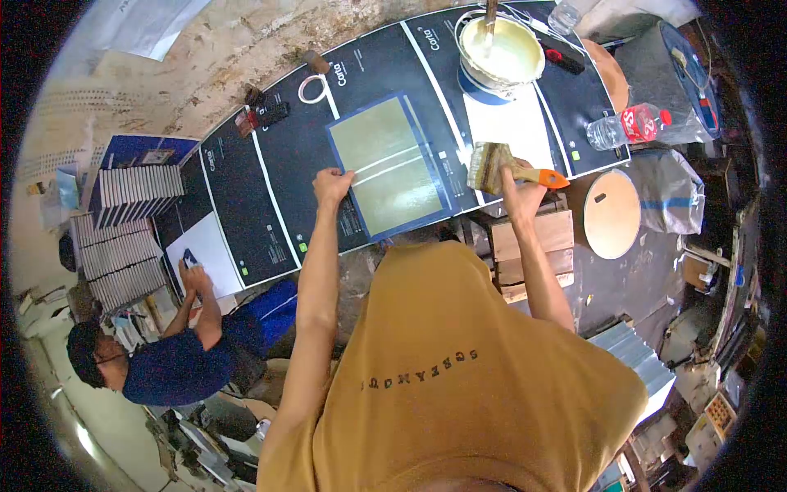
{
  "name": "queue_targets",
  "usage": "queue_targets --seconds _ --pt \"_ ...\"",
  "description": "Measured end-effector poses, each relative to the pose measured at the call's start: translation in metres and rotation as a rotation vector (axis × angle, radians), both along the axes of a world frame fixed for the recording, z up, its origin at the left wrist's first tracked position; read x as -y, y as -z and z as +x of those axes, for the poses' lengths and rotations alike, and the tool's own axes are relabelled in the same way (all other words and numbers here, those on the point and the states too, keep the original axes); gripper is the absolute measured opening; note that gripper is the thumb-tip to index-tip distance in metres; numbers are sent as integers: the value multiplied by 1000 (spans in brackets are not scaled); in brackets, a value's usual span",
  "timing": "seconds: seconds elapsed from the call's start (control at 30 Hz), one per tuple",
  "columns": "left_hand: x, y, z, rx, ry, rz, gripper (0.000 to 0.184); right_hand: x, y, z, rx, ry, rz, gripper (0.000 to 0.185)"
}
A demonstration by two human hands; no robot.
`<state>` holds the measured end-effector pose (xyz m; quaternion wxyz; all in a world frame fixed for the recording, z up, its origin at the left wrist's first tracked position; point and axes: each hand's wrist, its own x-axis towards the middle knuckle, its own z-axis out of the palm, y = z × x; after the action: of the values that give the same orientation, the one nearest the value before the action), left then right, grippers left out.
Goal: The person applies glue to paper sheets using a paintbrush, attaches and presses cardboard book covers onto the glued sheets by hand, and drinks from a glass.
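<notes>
A blue-edged sheet [389,131] lies on the black table covering, its greenish-tan face wet and shiny in places, with two pale strips across the middle. At its left edge, the fingers of my left hand [332,187] are curled and closed on the border. My right hand [522,190] grips a wide paintbrush [492,166] by its orange-tipped handle, to the right of the sheet. The bristles are coated with pale paste and hang over white paper [516,131]. Behind them stands a bucket [504,61] of creamy paste with a stick in it.
A tape roll [312,89] lies near the wall. A plastic bottle [627,127] lies at the table's right end, above a round stool [611,215]. At left, a co-worker [176,361] handles a dark item on white paper, beside stacked books [135,197].
</notes>
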<state>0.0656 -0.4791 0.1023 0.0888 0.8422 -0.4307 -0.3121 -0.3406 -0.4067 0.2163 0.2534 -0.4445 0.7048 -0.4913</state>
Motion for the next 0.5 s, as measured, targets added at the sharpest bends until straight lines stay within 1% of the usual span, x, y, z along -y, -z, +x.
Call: queue_targets --seconds 0.07,0.17,0.2,0.23,0.27,0.3,0.33,0.4,0.47,0.5 --pt "-5 8 20 -86 -31 -57 47 1 2 8 -58 -5 -3 32" --pt "-20 -2 44 -222 -55 -75 36 0 -1 45 -7 -43 19 32" --pt "-22 -7 49 -270 -50 -74 33 -1 20 59 19 -72 -3 31" --pt "-24 -4 53 -345 -73 -117 28 -7 20 80 -69 -96 -54 30" --pt "-23 -1 56 -363 -68 -124 28 -13 60 94 -111 -130 -81 26" --pt "-22 3 58 -384 -64 -131 29 -25 20 122 -107 -151 -105 23" --pt "-22 5 58 -405 -62 -137 30 -34 32 131 -243 -193 4 23" --pt "-21 7 62 -411 -40 -115 31 -62 46 118 -72 -122 28 26" --pt "-17 8 66 -442 -31 -127 31 -99 68 62 -278 96 303 35" --pt "-18 10 70 -468 -29 -141 31 -123 74 26 -283 147 182 44"
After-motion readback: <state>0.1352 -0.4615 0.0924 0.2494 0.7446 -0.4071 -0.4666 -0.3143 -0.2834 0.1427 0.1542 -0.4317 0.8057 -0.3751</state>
